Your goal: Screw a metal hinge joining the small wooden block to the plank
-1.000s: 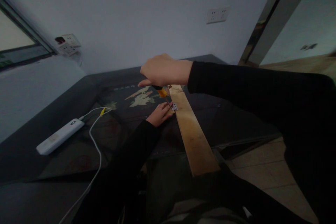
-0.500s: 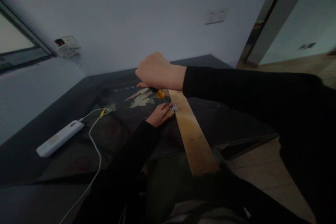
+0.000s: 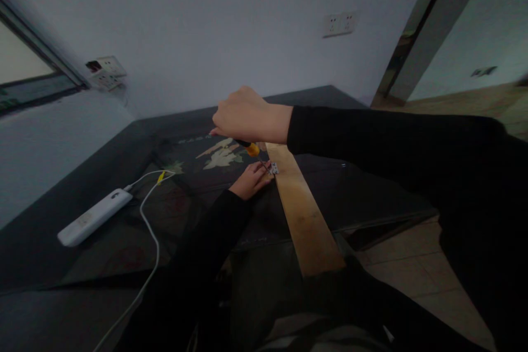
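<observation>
My right hand [image 3: 243,114] is closed around the handle of a screwdriver [image 3: 252,149], which has a yellow and black grip. The shaft slants down to a small silver metal hinge [image 3: 274,168] at the left edge of a long wooden board [image 3: 307,214]. My left hand [image 3: 250,180] lies low beside the board, its fingers closed at the hinge's left leaf near the screwdriver's tip. A bit of pale wood shows under those fingers. Any screw at the tip is too small to make out.
The board lies across a dark table [image 3: 181,220] with a flower pattern and overhangs its front edge. On the left are a white power bank [image 3: 94,217] and its white cable [image 3: 150,231]. A wall with sockets [image 3: 339,24] stands behind.
My right hand has turned slightly and sunk a little on the screwdriver, whose handle shows at a slightly different angle. My left hand and the board stay in place.
</observation>
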Available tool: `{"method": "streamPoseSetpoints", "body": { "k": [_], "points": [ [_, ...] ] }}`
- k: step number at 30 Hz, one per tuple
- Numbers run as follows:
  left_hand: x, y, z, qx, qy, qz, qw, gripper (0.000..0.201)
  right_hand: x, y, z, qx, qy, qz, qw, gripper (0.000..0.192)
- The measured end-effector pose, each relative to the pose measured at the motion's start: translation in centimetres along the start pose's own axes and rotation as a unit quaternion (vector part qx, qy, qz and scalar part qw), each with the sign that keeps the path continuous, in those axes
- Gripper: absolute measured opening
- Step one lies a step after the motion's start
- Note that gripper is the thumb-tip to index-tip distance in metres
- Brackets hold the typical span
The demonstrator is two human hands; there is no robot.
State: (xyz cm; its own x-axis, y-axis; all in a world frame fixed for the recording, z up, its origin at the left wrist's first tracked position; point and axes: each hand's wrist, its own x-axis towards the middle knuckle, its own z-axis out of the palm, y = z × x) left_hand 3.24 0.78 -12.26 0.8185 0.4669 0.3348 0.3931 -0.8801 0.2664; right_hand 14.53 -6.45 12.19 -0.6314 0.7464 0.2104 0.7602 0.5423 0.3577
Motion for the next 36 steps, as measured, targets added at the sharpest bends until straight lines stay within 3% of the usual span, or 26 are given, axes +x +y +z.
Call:
{"method": "streamPoseSetpoints", "body": {
  "k": [3, 8, 10, 14, 16, 19, 23, 25, 32, 36],
  "points": [
    [0.0, 0.1, -0.1, 0.001, 0.001, 0.001, 1.0, 0.058, -0.1, 0.2, 0.0, 0.02, -0.004, -0.001, 1.0, 0.047],
    [-0.1, 0.2, -0.1, -0.002, -0.001, 0.006, 1.0, 0.057, -0.1, 0.6, -1.0, 0.054, -0.105, -0.07, 0.991, 0.039],
    [-0.1, 0.2, -0.1, -0.002, 0.003, 0.006, 1.0, 0.057, 0.0, 0.6, -0.8, 0.045, -0.084, -0.075, 0.993, 0.036],
    [0.0, 0.1, 0.0, -0.007, 0.007, -0.001, 1.0, 0.057, 0.0, 0.5, 0.5, -0.003, 0.021, -0.022, 1.0, 0.034],
    [0.0, 0.1, 0.0, -0.003, 0.005, -0.001, 1.0, 0.057, -0.1, 0.5, 0.9, -0.01, 0.035, -0.001, 0.999, 0.038],
    [0.0, 0.1, 0.0, -0.001, 0.004, 0.002, 1.0, 0.057, -0.2, 0.6, 0.5, 0.031, -0.021, -0.009, 0.999, 0.042],
    [-0.1, 0.2, 0.0, -0.011, 0.009, 0.01, 1.0, 0.057, -0.1, 0.8, -0.7, 0.07, -0.125, -0.074, 0.987, 0.039],
    [-0.1, 0.1, 0.1, -0.01, 0.008, 0.012, 1.0, 0.057, -0.1, 0.8, -0.9, 0.071, -0.141, -0.097, 0.983, 0.036],
    [0.2, 0.2, 0.0, 0.0, 0.003, -0.002, 1.0, 0.058, -0.7, 0.2, 0.5, 0.038, -0.006, -0.025, 0.999, 0.04],
    [0.1, 0.2, 0.0, -0.005, 0.005, 0.006, 1.0, 0.058, -0.5, 0.4, 0.0, 0.059, -0.064, -0.05, 0.995, 0.043]
  ]
}}
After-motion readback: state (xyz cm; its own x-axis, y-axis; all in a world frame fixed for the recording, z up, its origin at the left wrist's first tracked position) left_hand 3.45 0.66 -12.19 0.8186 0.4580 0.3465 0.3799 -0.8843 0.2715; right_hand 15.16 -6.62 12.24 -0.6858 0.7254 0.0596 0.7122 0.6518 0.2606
